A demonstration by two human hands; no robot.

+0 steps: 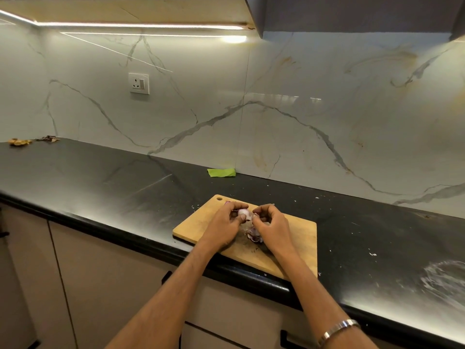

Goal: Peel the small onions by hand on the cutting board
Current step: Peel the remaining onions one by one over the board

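Over the far half of the cutting board (297,230), the left hand (226,222) grips a small onion (243,212), pale and largely peeled, thumb curled against it. The right hand (269,222) sits just beside it, fingers curled, seemingly pinching a bit of skin, though that is hard to make out. Loose purple peels (254,235) lie on the board under the hands. The board rests near the front edge of the black desk (113,177).

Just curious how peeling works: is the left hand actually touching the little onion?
Touching. The head view shows the left hand gripping the small onion, thumb pressed against its pale side.
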